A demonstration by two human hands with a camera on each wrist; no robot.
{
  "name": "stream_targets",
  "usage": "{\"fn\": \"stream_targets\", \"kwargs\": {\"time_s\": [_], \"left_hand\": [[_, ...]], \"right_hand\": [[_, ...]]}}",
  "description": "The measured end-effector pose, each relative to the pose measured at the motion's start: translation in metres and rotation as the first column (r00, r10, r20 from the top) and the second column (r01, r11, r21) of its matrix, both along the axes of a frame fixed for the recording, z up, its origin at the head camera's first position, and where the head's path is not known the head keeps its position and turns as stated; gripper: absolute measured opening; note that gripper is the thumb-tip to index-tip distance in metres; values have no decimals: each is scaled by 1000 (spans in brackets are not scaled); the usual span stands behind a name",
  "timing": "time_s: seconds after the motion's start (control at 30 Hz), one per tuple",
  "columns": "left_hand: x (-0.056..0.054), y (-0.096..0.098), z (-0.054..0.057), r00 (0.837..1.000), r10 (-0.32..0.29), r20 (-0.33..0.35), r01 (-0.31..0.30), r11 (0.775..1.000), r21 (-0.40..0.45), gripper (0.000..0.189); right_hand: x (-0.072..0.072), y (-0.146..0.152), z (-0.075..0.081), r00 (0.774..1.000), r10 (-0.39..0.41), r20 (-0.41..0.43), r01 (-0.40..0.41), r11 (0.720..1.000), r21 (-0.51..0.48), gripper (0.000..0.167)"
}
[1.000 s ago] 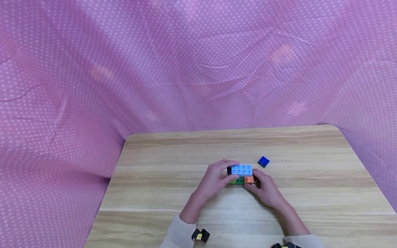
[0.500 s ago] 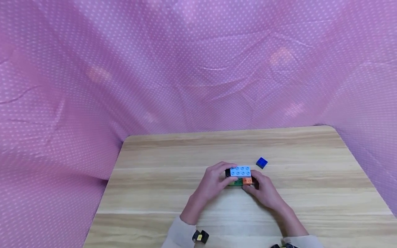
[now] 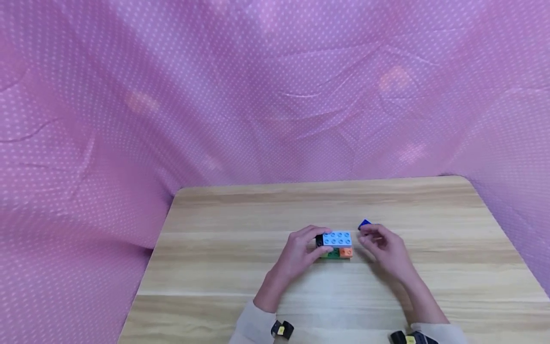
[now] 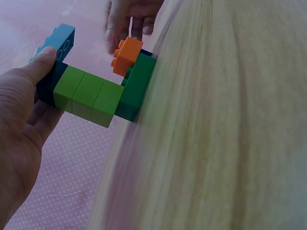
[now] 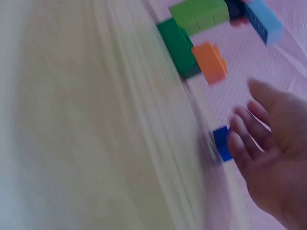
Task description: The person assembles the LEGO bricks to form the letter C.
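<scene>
A built stack of toy building bricks stands on the table. Its base is a dark green brick (image 4: 138, 88), carrying a column of three light green bricks (image 4: 89, 93) at one end and an orange brick (image 4: 127, 55) at the other. Above the column come a black brick (image 4: 50, 85) and a light blue brick (image 3: 337, 238), which juts out sideways. My left hand (image 3: 296, 251) grips the stack's top, thumb and fingers around the black and light blue bricks. Fingers loosely bent and holding nothing, my right hand (image 3: 391, 253) hovers beside a small dark blue brick (image 3: 364, 223), partly covering it in the head view.
The wood-grain table (image 3: 240, 210) extends around both hands, its far edge beyond the bricks. Pink dotted cloth (image 3: 275, 95) hangs behind and at both sides. Dark bands with cameras sit at both wrists, over light sleeves (image 3: 253, 325).
My right hand has let go of the stack near the orange brick and moved right and away from me to the dark blue brick. The left hand keeps its hold.
</scene>
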State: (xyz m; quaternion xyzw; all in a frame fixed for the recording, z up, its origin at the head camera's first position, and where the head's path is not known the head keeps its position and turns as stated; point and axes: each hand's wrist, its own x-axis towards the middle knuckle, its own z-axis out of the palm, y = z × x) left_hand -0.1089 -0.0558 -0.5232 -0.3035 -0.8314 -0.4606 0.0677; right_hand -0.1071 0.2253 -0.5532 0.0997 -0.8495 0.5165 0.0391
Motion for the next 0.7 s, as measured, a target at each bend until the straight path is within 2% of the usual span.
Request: {"fn": "stream_targets", "kwargs": {"time_s": [0.1, 0.2, 0.37, 0.5, 0.6, 0.7], "left_hand": [[2, -1, -1, 1000, 22, 11, -22, 1000, -3, 42], [2, -1, -2, 1000, 30, 8, -30, 1000, 3, 42], [0, 3, -1, 1000, 22, -5, -22, 1000, 9, 42], [0, 4, 0, 1000, 23, 1, -23, 1000, 5, 43], [1, 3, 0, 1000, 24, 8, -24, 1000, 5, 44], [2, 3, -1, 1000, 19, 22, -19, 1000, 5, 44]], "right_hand": [[-11, 7, -1, 991, -133, -35, 134, 991, 23, 32], [-21, 14, -5, 984, -171, -42, 174, 982, 78, 39], [-31, 21, -7, 992, -124, -5, 123, 976, 182, 50], [-35, 20, -6, 996, -86, -6, 85, 968, 234, 45], [-34, 20, -6, 998, -60, 13, 55, 968, 247, 42], [-26, 20, -4, 998, -40, 52, 27, 974, 223, 41]]}}
